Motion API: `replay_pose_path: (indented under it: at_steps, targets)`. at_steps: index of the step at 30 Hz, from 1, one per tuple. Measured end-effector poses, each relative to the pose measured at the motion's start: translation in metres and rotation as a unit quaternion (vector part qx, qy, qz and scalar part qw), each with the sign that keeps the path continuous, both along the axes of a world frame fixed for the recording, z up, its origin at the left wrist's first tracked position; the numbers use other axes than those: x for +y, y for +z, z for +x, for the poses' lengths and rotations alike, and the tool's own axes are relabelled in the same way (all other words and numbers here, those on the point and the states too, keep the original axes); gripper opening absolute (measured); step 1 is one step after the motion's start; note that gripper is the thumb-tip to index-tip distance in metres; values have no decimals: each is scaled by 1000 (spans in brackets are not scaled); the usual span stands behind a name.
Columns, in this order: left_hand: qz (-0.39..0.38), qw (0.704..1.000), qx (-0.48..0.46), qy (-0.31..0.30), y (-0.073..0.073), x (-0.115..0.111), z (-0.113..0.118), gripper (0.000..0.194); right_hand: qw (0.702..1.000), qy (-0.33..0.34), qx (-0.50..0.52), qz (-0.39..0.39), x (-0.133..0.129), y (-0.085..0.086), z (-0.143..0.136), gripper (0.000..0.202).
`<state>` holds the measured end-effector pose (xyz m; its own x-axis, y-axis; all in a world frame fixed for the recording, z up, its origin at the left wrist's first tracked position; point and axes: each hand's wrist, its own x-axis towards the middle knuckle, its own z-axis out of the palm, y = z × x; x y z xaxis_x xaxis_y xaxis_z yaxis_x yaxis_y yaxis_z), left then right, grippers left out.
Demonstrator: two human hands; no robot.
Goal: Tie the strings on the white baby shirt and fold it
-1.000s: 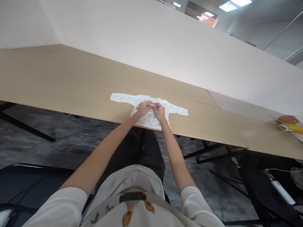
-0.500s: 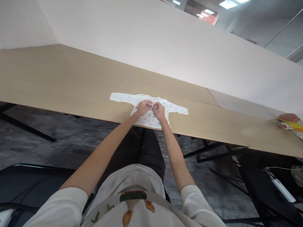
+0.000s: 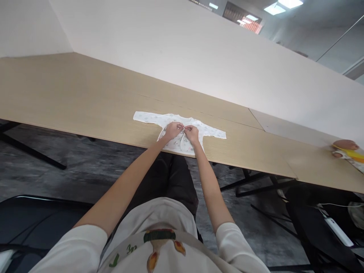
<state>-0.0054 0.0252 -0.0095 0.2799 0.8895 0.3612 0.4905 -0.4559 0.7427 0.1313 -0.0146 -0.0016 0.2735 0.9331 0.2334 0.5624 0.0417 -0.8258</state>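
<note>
A small white baby shirt [image 3: 196, 124] with a faint print lies spread on the table, its long sleeves stretched out to both sides. Over its middle front, my left hand [image 3: 174, 130] is closed in a pinch on the shirt's front. My right hand [image 3: 191, 133] pinches it too, just to the right, and the fingertips of both hands nearly meet. What exactly sits between the fingers, perhaps a thin tie, is too small to make out. Below the hands, the curved edge of the front flap shows.
The long wooden table [image 3: 93, 94] runs along a white partition [image 3: 176, 49]. A doll [image 3: 348, 148] in yellow and white lies at its far right end. Black chairs [image 3: 42, 216] stand at lower left and lower right, one bearing a white power bank [image 3: 338, 231].
Both hands stay over the shirt's middle, with the fingertips slightly closer together. A thin white strip seen earlier at the left fingers is harder to see now. The view has shifted slightly.
</note>
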Motion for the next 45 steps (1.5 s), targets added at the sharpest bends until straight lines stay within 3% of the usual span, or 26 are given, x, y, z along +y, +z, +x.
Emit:
replay_pose_path:
  at_steps: [13,27,31,37,45]
  targets:
    - [-2,999,31,28,5,-5,1,21,996,-18,87,-15,10,-9,4,26]
    - [3,974,195,111,21,-16,2,28,993,32,-110,-30,-5,11,0,27]
    - [-25,979,192,64,26,-16,-8,29,988,76,-124,-45,-14,16,-1,23]
    - [-10,985,154,-72,19,-22,-17,31,994,46,-94,-39,-34,10,-8,26]
    - [62,988,109,-89,5,-30,-20,28,997,35,73,-13,-42,2,4,31]
